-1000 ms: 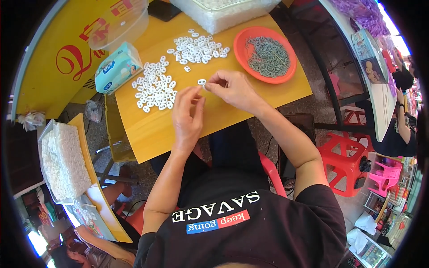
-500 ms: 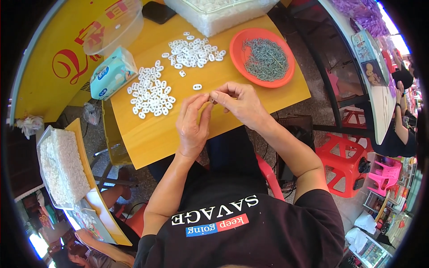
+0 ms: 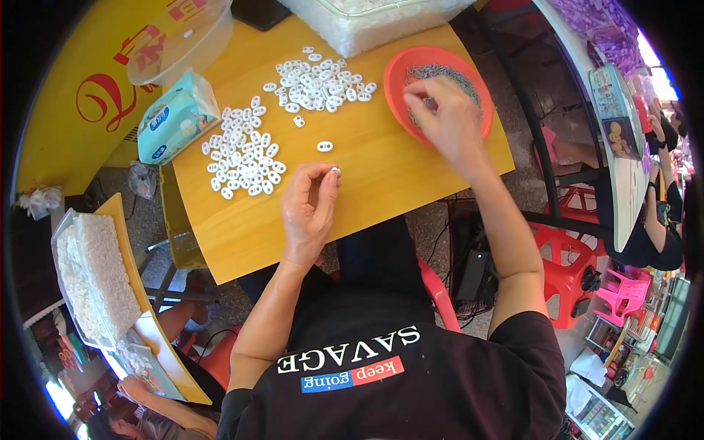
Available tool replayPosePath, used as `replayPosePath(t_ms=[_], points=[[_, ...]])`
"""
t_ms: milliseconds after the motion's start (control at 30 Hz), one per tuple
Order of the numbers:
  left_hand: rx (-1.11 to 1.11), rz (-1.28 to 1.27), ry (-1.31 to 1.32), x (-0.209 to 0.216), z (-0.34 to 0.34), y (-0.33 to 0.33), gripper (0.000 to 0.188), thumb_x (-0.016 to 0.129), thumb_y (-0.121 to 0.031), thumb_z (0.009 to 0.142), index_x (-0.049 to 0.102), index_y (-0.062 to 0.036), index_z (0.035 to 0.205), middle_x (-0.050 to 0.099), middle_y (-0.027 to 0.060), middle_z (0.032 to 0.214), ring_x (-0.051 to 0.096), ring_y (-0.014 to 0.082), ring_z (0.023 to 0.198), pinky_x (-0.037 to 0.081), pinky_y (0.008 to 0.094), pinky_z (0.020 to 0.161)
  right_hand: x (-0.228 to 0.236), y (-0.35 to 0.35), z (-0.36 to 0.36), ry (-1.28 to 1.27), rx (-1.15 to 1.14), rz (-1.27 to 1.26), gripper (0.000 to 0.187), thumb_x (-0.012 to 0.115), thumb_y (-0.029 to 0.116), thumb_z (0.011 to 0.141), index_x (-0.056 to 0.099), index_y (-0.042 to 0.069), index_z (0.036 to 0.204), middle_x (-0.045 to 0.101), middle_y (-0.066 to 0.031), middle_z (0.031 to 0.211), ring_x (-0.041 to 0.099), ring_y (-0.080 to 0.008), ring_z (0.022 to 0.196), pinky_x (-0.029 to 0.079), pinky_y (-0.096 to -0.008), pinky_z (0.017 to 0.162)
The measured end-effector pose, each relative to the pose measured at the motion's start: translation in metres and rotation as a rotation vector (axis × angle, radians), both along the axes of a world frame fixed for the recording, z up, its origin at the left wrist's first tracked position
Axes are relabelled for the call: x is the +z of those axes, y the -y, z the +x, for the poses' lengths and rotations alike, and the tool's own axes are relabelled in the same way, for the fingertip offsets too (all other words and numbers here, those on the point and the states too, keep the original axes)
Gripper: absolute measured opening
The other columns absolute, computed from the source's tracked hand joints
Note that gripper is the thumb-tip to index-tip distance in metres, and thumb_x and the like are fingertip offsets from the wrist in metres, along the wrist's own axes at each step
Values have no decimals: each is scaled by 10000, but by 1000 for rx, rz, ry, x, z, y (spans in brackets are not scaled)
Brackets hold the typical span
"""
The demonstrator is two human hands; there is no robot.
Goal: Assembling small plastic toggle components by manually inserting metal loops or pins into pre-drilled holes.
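Observation:
My left hand [image 3: 309, 209] is closed above the near part of the table, pinching a small white plastic piece [image 3: 336, 171] between thumb and forefinger. Most of that piece is hidden by the fingers. Over the red bowl [image 3: 398, 72] is my right hand [image 3: 447, 121], fingers curled and thumb drawn toward them. Whatever it may hold is too small to make out. Thin grey screws [image 3: 458, 75] fill the bowl. Just beyond my left hand lies a single white oval piece with two holes [image 3: 325, 147]. Similar pieces form a left pile [image 3: 246, 161] and a far pile [image 3: 315, 84].
A tissue pack [image 3: 176, 121] stands at the table's left edge, near a clear plastic tub [image 3: 172, 51]. At the back sits a large clear box of white pieces [image 3: 389, 33]. Red stools [image 3: 561, 257] are on the right; another person's arm [image 3: 172, 411] shows lower left.
My right hand has left my left hand and moved right and away, over the bowl. My left hand has dropped slightly nearer, with the small white piece now showing at its fingertips.

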State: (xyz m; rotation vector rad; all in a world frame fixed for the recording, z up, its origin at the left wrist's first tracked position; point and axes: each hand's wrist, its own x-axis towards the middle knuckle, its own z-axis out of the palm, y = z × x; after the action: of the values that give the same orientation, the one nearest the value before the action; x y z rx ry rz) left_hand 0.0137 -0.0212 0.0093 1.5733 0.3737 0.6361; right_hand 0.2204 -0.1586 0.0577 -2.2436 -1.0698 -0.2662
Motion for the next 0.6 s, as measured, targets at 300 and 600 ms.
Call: replayPosePath(t_ms=[300, 600], points=[[2, -102, -27, -5, 4, -4, 72, 585, -22, 941, 597, 32, 986, 584, 29, 858, 552, 73, 775, 451, 200, 700, -8, -11, 39, 267, 8, -345, 109, 689, 171, 802, 696, 64, 828, 667, -99, 856, 635, -293, 866, 503, -424, 729], [-6, -135, -9, -2, 3, -3, 63, 587, -23, 940, 602, 30, 971, 586, 28, 859, 551, 75, 767, 451, 204, 699, 1, -20, 49, 72, -11, -526, 169, 662, 218, 840, 680, 51, 857, 669, -120, 870, 646, -319, 857, 500, -443, 739]])
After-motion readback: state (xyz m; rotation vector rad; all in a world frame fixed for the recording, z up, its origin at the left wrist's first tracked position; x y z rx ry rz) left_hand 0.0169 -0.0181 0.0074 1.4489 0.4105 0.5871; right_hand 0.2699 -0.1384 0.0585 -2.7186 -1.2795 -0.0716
